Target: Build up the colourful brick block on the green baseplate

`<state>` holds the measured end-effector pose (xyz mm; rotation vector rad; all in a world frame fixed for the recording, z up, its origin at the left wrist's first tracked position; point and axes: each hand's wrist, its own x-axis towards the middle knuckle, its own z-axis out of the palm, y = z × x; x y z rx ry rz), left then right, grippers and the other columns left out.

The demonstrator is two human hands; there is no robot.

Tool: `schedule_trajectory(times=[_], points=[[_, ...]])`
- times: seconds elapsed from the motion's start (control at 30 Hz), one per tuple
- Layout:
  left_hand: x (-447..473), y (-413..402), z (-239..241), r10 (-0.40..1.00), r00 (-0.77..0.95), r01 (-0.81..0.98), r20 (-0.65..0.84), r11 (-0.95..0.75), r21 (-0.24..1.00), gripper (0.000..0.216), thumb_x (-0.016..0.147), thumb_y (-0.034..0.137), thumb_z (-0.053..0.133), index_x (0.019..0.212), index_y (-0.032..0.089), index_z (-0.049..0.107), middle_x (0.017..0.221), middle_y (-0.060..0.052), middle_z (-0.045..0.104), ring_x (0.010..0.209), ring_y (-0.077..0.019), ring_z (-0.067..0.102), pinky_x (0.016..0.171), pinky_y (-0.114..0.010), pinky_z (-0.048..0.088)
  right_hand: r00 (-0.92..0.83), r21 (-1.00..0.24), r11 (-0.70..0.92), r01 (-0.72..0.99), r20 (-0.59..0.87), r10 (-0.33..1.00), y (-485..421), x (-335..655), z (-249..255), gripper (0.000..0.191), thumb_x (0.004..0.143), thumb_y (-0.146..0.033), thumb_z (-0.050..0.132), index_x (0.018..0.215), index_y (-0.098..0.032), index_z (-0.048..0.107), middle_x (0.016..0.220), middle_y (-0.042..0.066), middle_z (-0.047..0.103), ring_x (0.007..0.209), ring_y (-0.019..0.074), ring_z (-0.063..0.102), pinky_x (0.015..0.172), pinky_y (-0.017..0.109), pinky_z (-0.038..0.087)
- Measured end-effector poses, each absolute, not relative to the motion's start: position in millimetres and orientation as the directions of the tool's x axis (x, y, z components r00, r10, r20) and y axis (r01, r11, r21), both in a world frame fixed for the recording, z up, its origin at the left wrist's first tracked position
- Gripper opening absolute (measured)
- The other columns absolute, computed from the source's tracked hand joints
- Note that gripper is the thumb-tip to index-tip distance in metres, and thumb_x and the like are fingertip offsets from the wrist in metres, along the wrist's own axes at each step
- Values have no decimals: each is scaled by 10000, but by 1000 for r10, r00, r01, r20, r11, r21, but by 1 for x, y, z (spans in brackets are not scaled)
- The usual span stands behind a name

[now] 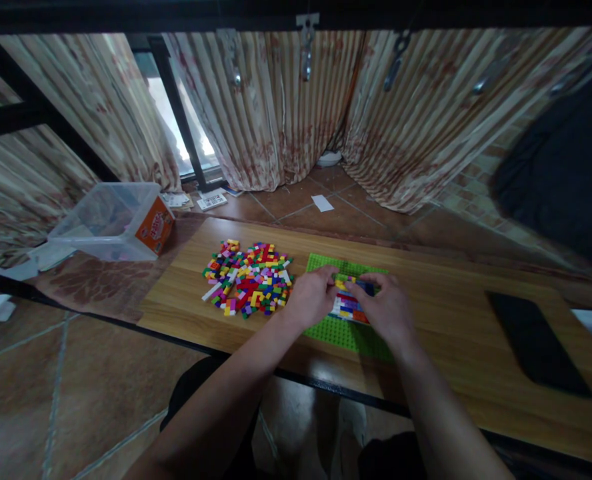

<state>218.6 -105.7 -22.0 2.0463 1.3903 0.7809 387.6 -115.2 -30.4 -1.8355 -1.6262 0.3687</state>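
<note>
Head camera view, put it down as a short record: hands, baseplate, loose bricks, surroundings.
Left hand: at the left of the brick build; grip unclear
Right hand: at its right; grip unclear
Baseplate: green, on the wooden table, beneath the build
Loose bricks: multicoloured pile, left of the baseplate
Surroundings: clear plastic bin left of the pile; dark flat object on the table's right

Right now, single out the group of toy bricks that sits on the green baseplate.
The built-up bricks between the left hand and right hand; the other group is the loose pile, lying directly on the wooden tabletop.
</note>
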Motion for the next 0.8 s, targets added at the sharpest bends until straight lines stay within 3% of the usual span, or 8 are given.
schedule_trajectory(times=[0.17, 0.37, 0.57, 0.8], points=[[218, -105, -22, 946, 289, 582, 144, -293, 758, 422, 831, 114, 512, 1243, 150, 598, 928, -47, 740, 788, -158, 677, 799, -275, 535, 208, -699, -48, 714, 146, 967, -113, 386, -31, 454, 741, -592, 605, 881, -172, 708, 920, 116, 676, 863, 260, 620, 817, 403, 469], [221, -102, -29, 983, 168, 518, 70, -149, 842, 324, 844, 253, 593, 1137, 136, 667, 809, -54, 729, 736, -167, 665, 726, -275, 530, 216, -744, -68, 664, 105, 971, -113, 385, -31, 431, 708, -574, 652, 886, -187, 715, 915, 97, 703, 842, 250, 637, 801, 393, 475], [228, -95, -39, 995, 64, 360, -72, 44, 932, 287, 774, 214, 669, 1033, 98, 708, 831, -67, 724, 735, -152, 650, 674, -247, 505, 215, -776, -73, 626, 81, 973, -111, 386, -39, 447, 694, -582, 664, 895, -186, 716, 898, 87, 709, 806, 237, 635, 767, 378, 480], [230, -94, -42, 994, 59, 319, -90, 66, 945, 277, 758, 184, 665, 1016, 95, 713, 831, -56, 724, 724, -137, 635, 663, -235, 498, 220, -806, -91, 584, 49, 974, -112, 386, -38, 459, 677, -609, 665, 867, -195, 713, 858, 65, 710, 786, 234, 635, 736, 372, 476]])
